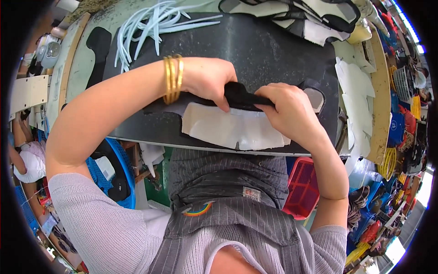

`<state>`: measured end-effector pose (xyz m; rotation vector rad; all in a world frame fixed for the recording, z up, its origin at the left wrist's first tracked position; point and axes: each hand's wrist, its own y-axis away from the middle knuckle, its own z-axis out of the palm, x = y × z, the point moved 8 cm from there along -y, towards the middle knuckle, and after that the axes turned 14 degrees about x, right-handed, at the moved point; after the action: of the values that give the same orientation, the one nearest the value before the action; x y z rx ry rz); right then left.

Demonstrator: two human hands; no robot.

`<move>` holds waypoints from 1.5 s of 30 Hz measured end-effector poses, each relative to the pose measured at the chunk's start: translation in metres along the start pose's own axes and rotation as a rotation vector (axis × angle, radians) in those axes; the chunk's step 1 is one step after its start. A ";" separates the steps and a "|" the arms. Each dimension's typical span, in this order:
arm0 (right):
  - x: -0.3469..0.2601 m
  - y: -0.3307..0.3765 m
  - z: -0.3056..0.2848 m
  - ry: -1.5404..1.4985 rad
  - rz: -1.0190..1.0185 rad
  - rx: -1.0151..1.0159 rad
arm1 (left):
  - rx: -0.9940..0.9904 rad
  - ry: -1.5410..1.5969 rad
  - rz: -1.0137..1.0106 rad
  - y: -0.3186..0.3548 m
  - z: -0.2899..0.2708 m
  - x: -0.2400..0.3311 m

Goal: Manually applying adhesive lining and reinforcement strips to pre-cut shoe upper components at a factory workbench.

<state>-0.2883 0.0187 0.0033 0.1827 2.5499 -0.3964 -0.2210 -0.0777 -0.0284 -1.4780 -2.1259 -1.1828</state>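
White-panelled black piece (pixel 232 125) is laid at near side of dark surface (pixel 269 50); its far edge is pinched in closed fingers of left hand (pixel 209 78) and right hand (pixel 292 108); folding is apparently being done; even pressing seems called for next.

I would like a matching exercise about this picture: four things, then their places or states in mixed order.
1. pale blue strips
2. red basket
3. gold bangles
4. white panel

A. right of the striped apron
B. around the wrist of the left hand
C. partly covered by the right hand
D. at the black mat's far left

Pairs: 1D; 2A; 3B; 4C
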 end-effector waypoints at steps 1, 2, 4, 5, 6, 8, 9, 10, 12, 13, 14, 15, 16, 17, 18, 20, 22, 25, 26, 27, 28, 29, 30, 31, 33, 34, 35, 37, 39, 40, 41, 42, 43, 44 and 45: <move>0.000 0.001 0.000 -0.011 0.006 -0.012 | 0.014 -0.003 -0.001 -0.002 -0.001 0.003; 0.002 0.001 0.002 -0.013 0.048 -0.067 | 0.018 -0.080 0.073 -0.003 -0.001 0.008; -0.002 0.000 0.002 -0.018 0.036 -0.081 | 0.063 -0.267 0.214 -0.001 -0.001 0.024; -0.004 0.002 0.004 -0.027 0.037 -0.093 | 0.060 -0.251 0.211 0.002 0.001 0.030; -0.006 0.002 0.007 -0.029 0.042 -0.112 | 0.143 -0.404 0.225 0.004 -0.002 0.035; -0.015 0.001 0.005 0.112 -0.070 -0.037 | 0.274 -0.649 0.311 0.014 -0.004 0.048; -0.014 0.002 0.009 0.109 -0.061 -0.059 | 0.266 -0.627 0.308 0.017 -0.005 0.049; -0.019 0.002 0.007 0.118 -0.107 0.009 | 0.329 -0.673 0.338 0.024 -0.009 0.053; -0.032 0.006 0.004 0.185 -0.198 0.106 | 0.389 -0.707 0.354 0.035 -0.005 0.052; -0.035 0.009 0.007 0.183 -0.203 0.099 | 0.469 -0.719 0.381 0.038 -0.004 0.051; -0.043 0.014 0.005 0.237 -0.262 0.176 | 0.551 -0.734 0.407 0.043 -0.002 0.051; -0.050 0.020 0.002 0.290 -0.321 0.259 | 0.633 -0.754 0.434 0.049 -0.001 0.052; -0.051 0.028 0.006 0.351 -0.369 0.313 | 0.698 -0.768 0.521 0.056 0.010 0.054; -0.054 0.035 0.006 0.372 -0.391 0.360 | 0.725 -0.773 0.574 0.066 0.020 0.055; -0.053 0.040 0.009 0.400 -0.402 0.376 | 0.806 -0.825 0.634 0.074 0.029 0.050; -0.055 0.047 0.009 0.432 -0.410 0.421 | 0.954 -0.841 0.709 0.091 0.039 0.044; -0.058 0.054 0.009 0.375 -0.473 0.449 | 1.026 -0.784 0.721 0.097 0.042 0.040; -0.058 0.061 0.013 0.401 -0.488 0.412 | 1.044 -0.777 0.779 0.096 0.043 0.037; -0.059 0.061 0.014 0.433 -0.501 0.392 | 1.039 -0.772 0.792 0.096 0.043 0.037; -0.057 0.060 0.015 0.439 -0.489 0.390 | 1.006 -0.797 0.801 0.095 0.044 0.038; -0.059 0.060 0.017 0.456 -0.518 0.397 | 0.973 -0.821 0.810 0.093 0.043 0.039; -0.061 0.061 0.018 0.471 -0.547 0.402 | 0.967 -0.809 0.820 0.093 0.040 0.040; -0.061 0.060 0.019 0.483 -0.549 0.383 | 0.928 -0.835 0.833 0.091 0.040 0.042; -0.062 0.057 0.018 0.487 -0.536 0.375 | 0.891 -0.859 0.846 0.089 0.040 0.042; -0.064 0.053 0.022 0.500 -0.546 0.312 | 0.866 -0.851 0.868 0.088 0.035 0.040; -0.063 0.051 0.022 0.502 -0.535 0.296 | 0.825 -0.869 0.874 0.086 0.035 0.040; -0.064 0.049 0.024 0.513 -0.571 0.301 | 0.784 -0.887 0.878 0.084 0.036 0.040; -0.068 0.049 0.023 0.520 -0.604 0.292 | 0.728 -0.927 0.859 0.082 0.036 0.040; -0.067 0.050 0.030 0.612 -0.578 0.118 | 0.672 -0.975 0.834 0.085 0.037 0.043; -0.068 0.053 0.026 0.614 -0.571 0.111 | 0.625 -0.925 0.744 0.084 0.034 0.041; -0.067 0.058 0.025 0.644 -0.590 0.059 | 0.576 -0.878 0.655 0.084 0.034 0.038; -0.068 0.064 0.025 0.672 -0.609 0.011 | 0.505 -0.887 0.576 0.086 0.039 0.033; -0.070 0.069 0.026 0.672 -0.604 0.016 | 0.501 -0.892 0.579 0.088 0.043 0.037; -0.068 0.077 0.031 0.738 -0.595 -0.004 | 0.504 -0.783 0.493 0.087 0.043 0.038; -0.066 0.082 0.035 0.806 -0.584 -0.021 | 0.506 -0.676 0.408 0.087 0.044 0.038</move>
<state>-0.1980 0.0819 -0.0096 -0.5346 3.3819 -0.6000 -0.1517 -0.0085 0.0082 -2.0773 -2.0916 0.0282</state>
